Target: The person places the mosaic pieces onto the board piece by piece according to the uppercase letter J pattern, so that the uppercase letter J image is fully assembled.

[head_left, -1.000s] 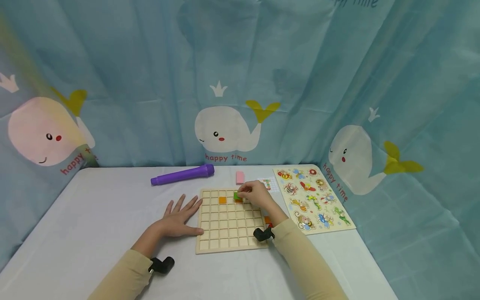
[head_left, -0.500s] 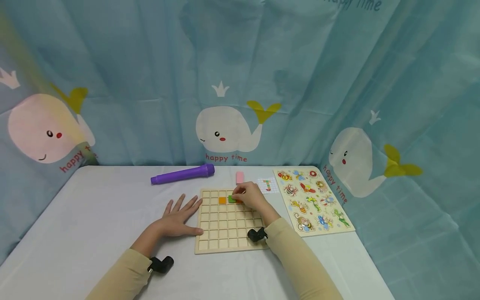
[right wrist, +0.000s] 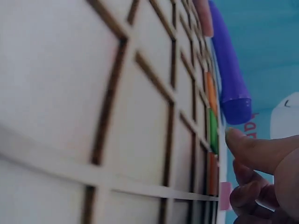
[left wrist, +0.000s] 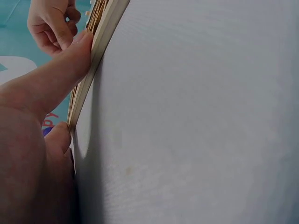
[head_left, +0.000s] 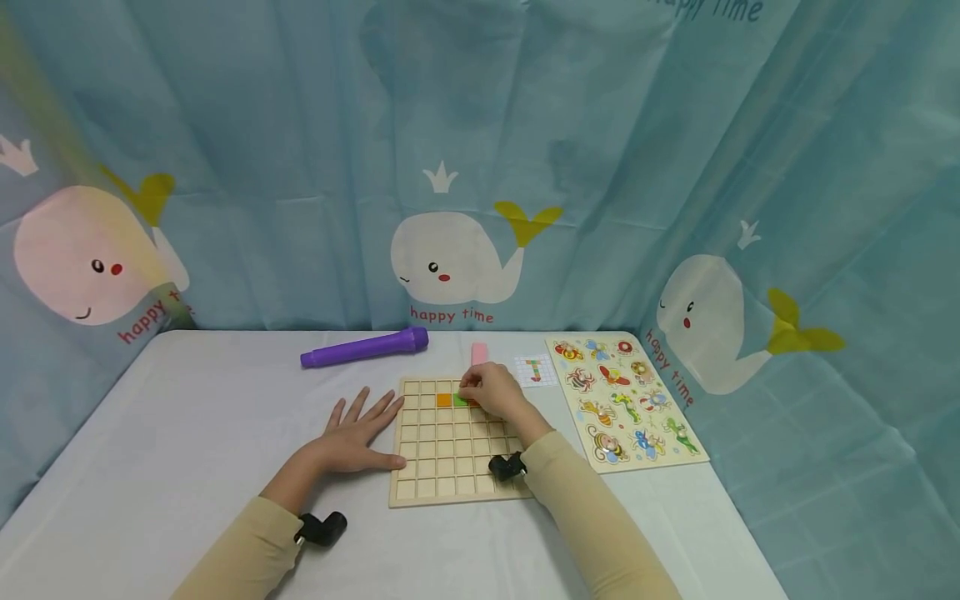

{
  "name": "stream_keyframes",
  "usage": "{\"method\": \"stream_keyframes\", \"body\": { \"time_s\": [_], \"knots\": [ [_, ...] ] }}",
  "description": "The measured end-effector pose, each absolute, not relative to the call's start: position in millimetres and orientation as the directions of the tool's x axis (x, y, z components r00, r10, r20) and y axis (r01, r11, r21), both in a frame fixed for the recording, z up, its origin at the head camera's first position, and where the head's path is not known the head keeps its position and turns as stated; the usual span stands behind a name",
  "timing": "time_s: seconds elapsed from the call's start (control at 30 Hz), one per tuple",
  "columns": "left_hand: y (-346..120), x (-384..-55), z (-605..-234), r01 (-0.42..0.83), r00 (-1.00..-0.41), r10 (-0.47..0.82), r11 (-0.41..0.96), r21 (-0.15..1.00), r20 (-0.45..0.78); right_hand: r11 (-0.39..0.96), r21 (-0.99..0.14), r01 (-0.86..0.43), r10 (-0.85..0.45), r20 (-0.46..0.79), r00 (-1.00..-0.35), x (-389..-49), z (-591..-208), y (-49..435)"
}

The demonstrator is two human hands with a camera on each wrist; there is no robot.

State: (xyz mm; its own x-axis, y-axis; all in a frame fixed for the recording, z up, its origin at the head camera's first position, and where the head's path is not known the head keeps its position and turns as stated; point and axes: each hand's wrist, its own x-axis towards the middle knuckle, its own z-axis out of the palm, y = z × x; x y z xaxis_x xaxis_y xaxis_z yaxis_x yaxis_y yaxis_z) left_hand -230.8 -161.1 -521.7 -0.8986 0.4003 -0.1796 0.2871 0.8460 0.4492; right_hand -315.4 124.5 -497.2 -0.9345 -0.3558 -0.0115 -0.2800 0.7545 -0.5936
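Note:
My right hand point(head_left: 495, 393) is at the far part of a wooden grid board point(head_left: 438, 502). Its fingertips are at a green square tile point(head_left: 460, 401), which lies flat in a cell. In the right wrist view the thumb stays slightly apart from the green tile point(right wrist: 213, 131), and the other fingers curl loosely around nothing. One orange tile point(head_left: 444, 400) lies left of the green one; another orange tile point(right wrist: 213, 175) lies on its other side, partly hidden by the hand in the head view. My left hand point(head_left: 352, 446) spreads on the table, fingertips and thumb touching the board's left edge.
Behind the board lie a purple toy microphone point(head_left: 365, 347), a pink block point(head_left: 478, 352) and a small pattern card point(head_left: 536, 372). To the right is a puzzle board point(head_left: 626, 404) with animal pictures. A blue whale-print curtain point(head_left: 300, 208) hangs beyond the white table point(head_left: 187, 442).
My right hand has moved slightly left and lowered the green tile from over the right orange tile into the cell between both orange tiles. My left hand has stayed put.

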Motion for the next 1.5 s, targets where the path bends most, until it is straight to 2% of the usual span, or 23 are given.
{"method": "stream_keyframes", "body": {
  "time_s": [0.37, 0.57, 0.9, 1.23, 1.5],
  "knots": [
    [-164.3, -235.8, -536.4, 0.286, -0.903, 0.397, 0.841, 0.459, -0.165, 0.711, -0.642, -0.286, -0.333, 0.051, -0.941, -302.1, -472.3, 140.4],
    [-163.0, -235.3, -530.6, 0.297, -0.897, 0.409, 0.839, 0.457, -0.168, 0.671, -0.688, -0.275, -0.33, 0.055, -0.942, -294.2, -467.6, 160.8],
    [-161.5, -232.7, -523.4, 0.293, -0.898, 0.404, 0.845, 0.448, -0.176, 0.692, -0.67, -0.269, -0.298, 0.074, -0.952, -276.9, -469.3, 187.9],
    [-162.2, -231.1, -526.2, 0.298, -0.896, 0.414, 0.828, 0.475, -0.16, 0.715, -0.67, -0.203, -0.247, 0.029, -0.969, -260.1, -479.0, 216.5],
    [-164.1, -230.8, -527.7, 0.307, -0.893, 0.426, 0.811, 0.498, -0.144, 0.722, -0.667, -0.185, -0.274, -0.029, -0.961, -248.2, -491.1, 235.0]
  ]
}}
